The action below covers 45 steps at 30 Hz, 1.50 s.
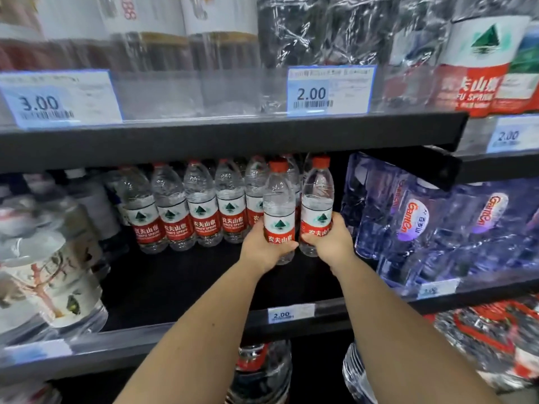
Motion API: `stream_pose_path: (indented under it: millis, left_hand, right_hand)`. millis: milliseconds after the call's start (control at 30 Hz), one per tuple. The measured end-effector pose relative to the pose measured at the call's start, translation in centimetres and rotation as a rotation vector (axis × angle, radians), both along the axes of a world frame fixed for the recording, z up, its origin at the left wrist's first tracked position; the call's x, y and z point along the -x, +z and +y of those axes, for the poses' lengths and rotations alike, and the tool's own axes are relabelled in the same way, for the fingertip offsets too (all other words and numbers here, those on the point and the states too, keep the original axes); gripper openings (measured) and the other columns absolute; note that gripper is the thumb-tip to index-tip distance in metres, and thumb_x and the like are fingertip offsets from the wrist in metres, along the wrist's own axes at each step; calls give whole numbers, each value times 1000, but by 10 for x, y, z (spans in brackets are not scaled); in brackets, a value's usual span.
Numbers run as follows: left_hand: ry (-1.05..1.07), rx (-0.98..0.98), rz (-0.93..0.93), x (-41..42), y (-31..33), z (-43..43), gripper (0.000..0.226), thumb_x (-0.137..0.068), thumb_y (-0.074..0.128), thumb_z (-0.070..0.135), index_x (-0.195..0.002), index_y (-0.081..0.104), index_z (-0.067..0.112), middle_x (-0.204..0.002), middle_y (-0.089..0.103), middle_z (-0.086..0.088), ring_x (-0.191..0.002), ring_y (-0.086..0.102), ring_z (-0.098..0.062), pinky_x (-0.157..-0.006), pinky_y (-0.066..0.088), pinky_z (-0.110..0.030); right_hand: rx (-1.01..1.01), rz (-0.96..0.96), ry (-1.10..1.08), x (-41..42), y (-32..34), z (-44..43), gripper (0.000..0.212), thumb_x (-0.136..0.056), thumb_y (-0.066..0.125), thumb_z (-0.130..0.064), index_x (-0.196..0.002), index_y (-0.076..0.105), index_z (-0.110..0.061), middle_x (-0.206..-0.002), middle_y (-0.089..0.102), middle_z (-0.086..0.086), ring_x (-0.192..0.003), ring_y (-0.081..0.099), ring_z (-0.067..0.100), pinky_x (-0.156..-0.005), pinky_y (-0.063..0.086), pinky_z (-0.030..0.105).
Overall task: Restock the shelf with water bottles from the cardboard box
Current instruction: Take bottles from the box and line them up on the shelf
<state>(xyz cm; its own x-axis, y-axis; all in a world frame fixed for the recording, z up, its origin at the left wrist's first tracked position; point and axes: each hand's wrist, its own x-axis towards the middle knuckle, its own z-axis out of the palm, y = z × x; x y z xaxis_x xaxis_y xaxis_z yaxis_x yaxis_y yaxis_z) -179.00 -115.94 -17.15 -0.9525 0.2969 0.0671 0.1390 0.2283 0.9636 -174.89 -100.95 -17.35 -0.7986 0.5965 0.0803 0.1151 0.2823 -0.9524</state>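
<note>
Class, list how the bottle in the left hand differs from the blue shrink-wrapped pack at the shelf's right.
The bottle is single, clear, red-labelled; the pack is several blue-tinted bottles under film. The left hand grips the bottle; the pack lies untouched on the shelf. Both are plastic bottles.

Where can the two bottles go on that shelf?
The bare dark shelf floor in front of the red-label bottle row is free, from the big jugs on the left across to the purple packs on the right. The row itself is packed tight, and both sides are full.
</note>
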Motion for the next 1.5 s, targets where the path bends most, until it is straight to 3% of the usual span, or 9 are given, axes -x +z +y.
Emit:
stream_pose_path:
  millis: [333,633,767,833,967,1100,1267,1367,1500]
  left_hand:
    - [55,33,123,20,-12,6,74,-68,87,23,-131,49,19,-109,58,12,-105,56,-9,-89,42,-24]
    - [57,40,167,23,-16,6,74,-68,87,26,-131,48,20,-110,57,14,-101,54,-4,-85,40,-20]
    - [74,-8,125,19,-11,6,90,-67,88,21,-139,35,18,-113,52,12,-106,51,-5,-91,40,-22]
    - [50,-11,81,16,-7,3,90,-68,88,18,-140,34,18,-113,52,11,-107,50,-5,-92,40,-23]
    - [16,-61,-14,15,-4,-8,77,-68,87,14,-133,46,14,-120,62,2,-106,60,-12,-93,49,-27]
    - [122,-100,2,14,-1,-17,55,-70,85,13,-117,57,15,-102,66,-6,-91,65,-18,-82,56,-30]
    - [14,-152,-95,13,2,-6,42,-80,77,9,-119,60,11,-99,65,-5,-87,67,-15,-83,58,-36]
    - [-126,-114,-187,11,3,7,34,-89,67,11,-122,59,12,-107,67,-5,-97,65,-14,-85,57,-34]
    - [-149,27,-119,10,1,25,35,-90,65,12,-124,58,17,-109,64,-3,-100,61,-16,-93,52,-34]
  right_hand:
    - [-77,-62,-56,51,-1,23,62,-74,81,-7,-128,50,-9,-123,63,11,-115,59,30,-93,44,35]
    - [-195,-180,-97,72,-2,29,63,-73,84,-29,-124,54,-7,-122,64,15,-111,62,32,-93,51,39]
    - [-89,-135,-74,53,0,24,65,-79,80,-18,-132,46,-2,-127,61,17,-118,58,33,-92,44,34]
    - [-81,-97,-71,37,0,18,60,-79,78,-12,-129,46,-4,-116,63,14,-111,60,32,-86,44,31]
    - [-66,-103,174,11,2,7,43,-79,76,-7,-115,56,-17,-100,59,2,-96,59,20,-79,45,24]
    - [-48,-130,350,3,4,-15,60,-75,80,-5,-125,50,-22,-110,58,2,-102,57,20,-89,48,29]
    - [-93,-58,142,8,4,-32,60,-71,84,-23,-119,50,-17,-104,61,0,-89,62,13,-68,48,19]
    - [-180,-112,-5,7,4,-21,71,-60,84,-38,-118,50,-17,-113,63,7,-102,64,25,-84,54,38]
    - [-213,-137,-112,4,7,0,60,-68,85,-26,-116,53,-14,-114,63,10,-103,63,27,-84,51,36]
